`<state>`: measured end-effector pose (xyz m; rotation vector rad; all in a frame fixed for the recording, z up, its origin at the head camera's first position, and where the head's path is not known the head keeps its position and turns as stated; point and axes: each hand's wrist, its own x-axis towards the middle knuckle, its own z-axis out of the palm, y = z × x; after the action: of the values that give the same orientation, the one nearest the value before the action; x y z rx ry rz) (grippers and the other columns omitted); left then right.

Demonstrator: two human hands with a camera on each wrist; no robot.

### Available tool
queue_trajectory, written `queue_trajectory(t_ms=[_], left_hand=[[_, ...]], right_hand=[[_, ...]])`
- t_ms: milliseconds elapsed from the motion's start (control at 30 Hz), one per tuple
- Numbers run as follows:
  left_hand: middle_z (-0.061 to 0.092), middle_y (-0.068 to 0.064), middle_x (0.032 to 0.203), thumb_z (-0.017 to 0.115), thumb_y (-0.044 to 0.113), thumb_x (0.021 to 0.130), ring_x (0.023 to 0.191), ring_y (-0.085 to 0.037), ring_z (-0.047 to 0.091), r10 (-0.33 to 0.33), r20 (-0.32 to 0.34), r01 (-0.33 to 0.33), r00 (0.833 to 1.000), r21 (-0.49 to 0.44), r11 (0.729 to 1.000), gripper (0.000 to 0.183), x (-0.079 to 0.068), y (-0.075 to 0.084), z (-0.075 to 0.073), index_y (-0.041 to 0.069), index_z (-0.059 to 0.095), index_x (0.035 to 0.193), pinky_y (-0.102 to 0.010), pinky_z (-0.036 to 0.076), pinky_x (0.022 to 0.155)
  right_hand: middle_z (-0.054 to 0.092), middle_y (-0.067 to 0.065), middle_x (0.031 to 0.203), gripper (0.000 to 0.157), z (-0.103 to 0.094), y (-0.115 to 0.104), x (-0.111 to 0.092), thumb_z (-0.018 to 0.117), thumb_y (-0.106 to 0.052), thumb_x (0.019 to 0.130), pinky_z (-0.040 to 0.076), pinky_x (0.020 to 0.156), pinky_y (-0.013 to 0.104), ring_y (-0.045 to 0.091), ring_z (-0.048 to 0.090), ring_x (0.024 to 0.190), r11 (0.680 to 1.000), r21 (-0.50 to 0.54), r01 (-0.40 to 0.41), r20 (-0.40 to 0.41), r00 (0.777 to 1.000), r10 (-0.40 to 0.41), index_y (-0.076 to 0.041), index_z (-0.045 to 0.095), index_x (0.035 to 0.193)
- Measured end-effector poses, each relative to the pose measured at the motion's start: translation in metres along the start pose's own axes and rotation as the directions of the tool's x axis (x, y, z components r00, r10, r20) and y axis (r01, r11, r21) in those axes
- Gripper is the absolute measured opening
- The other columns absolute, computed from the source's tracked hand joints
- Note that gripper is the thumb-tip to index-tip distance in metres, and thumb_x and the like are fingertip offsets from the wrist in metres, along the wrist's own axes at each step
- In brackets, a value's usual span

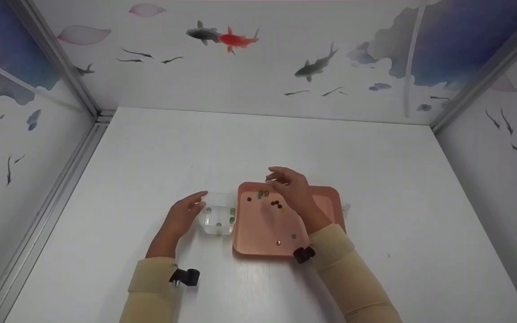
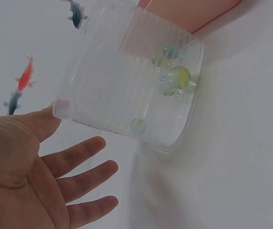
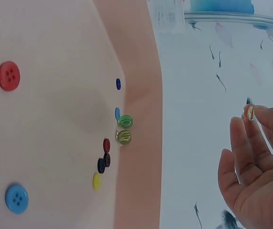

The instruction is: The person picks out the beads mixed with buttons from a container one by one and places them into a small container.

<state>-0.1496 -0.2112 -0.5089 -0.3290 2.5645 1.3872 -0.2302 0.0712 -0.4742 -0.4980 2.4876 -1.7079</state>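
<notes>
We list 1 marble (image 3: 248, 112), pinched in our right hand (image 1: 291, 186) near the far side of the tray (image 1: 256, 231), best gripped lightly but firmly, and 1 clear box (image 1: 217, 200), left, touched by our left hand (image 1: 184, 216), fingers spread.

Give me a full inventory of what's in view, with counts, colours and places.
tray: one, salmon pink, centre of the table
clear container: one, colourless, left of the tray
marbles in the container: several, greenish, exact count unclear
marbles on the tray: two, green and yellow-green, near its far edge
held marble: one, orange-streaked, in the right hand
buttons: eight visible, reds, blues, yellow and darker ones, on the tray
table: one, white, under everything
wall panels: three, white with fish and blue patches, around the table
wrist devices: two, black, at the cuffs
sleeves: two, tan, on the forearms
left hand: one, touching the clear container
right hand: one, pinching the held marble
</notes>
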Motion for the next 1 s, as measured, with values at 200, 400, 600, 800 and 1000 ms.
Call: queue_trajectory(t_ms=[200, 400, 600, 800, 1000], left_hand=[[0.045, -0.020, 0.145, 0.048, 0.027, 0.102, 0.134, -0.040, 0.040, 0.031, -0.004, -0.031, 1.000, 0.013, 0.999, 0.043, 0.000, 0.000, 0.000, 0.018, 0.046, 0.145, -0.055, 0.032, 0.111], [0.044, -0.019, 0.146, 0.047, 0.029, 0.103, 0.135, -0.040, 0.040, 0.020, -0.003, -0.020, 1.000, 0.019, 1.000, 0.044, -0.002, 0.002, 0.000, 0.019, 0.046, 0.145, -0.055, 0.033, 0.110], [0.045, -0.018, 0.146, 0.047, 0.029, 0.103, 0.137, -0.039, 0.038, 0.016, -0.008, -0.016, 1.000, 0.038, 0.999, 0.043, -0.003, 0.003, 0.000, 0.020, 0.046, 0.145, -0.054, 0.031, 0.112], [0.045, -0.020, 0.145, 0.048, 0.027, 0.103, 0.135, -0.040, 0.039, 0.028, -0.011, -0.027, 1.000, 0.061, 0.998, 0.043, -0.004, 0.005, 0.000, 0.019, 0.046, 0.145, -0.055, 0.032, 0.111], [0.046, -0.019, 0.144, 0.048, 0.027, 0.103, 0.135, -0.039, 0.040, 0.049, -0.012, -0.048, 0.999, 0.078, 0.996, 0.043, -0.004, 0.005, -0.001, 0.018, 0.046, 0.145, -0.055, 0.032, 0.111]], right_hand=[[0.068, 0.009, 0.109, 0.035, 0.005, -0.007, -0.002, 0.064, -0.012, 0.094, 0.057, 0.080, 0.038, 0.026, 0.065, 0.098, 1.000, 0.024, 0.012, 0.040, 0.999, -0.013, -0.006, 0.061, 0.129], [0.068, 0.007, 0.110, 0.037, 0.013, -0.013, -0.003, 0.065, -0.015, 0.094, 0.052, 0.060, 0.027, 0.024, 0.065, 0.096, 0.999, 0.040, -0.031, 0.076, 0.997, 0.028, -0.008, 0.061, 0.130], [0.069, 0.004, 0.108, 0.034, 0.023, -0.017, -0.003, 0.066, -0.014, 0.093, 0.055, 0.067, 0.027, 0.019, 0.064, 0.092, 0.999, -0.009, -0.033, 0.086, 0.996, 0.033, -0.010, 0.063, 0.127], [0.068, 0.003, 0.107, 0.033, 0.032, -0.019, -0.003, 0.065, -0.012, 0.093, 0.057, 0.081, 0.029, 0.018, 0.064, 0.093, 0.998, -0.044, -0.055, 0.106, 0.993, 0.059, -0.011, 0.063, 0.127], [0.068, 0.002, 0.107, 0.035, 0.038, -0.020, -0.004, 0.064, -0.013, 0.094, 0.056, 0.082, 0.028, 0.019, 0.064, 0.094, 0.996, -0.057, -0.073, 0.143, 0.986, 0.081, -0.011, 0.062, 0.129]])
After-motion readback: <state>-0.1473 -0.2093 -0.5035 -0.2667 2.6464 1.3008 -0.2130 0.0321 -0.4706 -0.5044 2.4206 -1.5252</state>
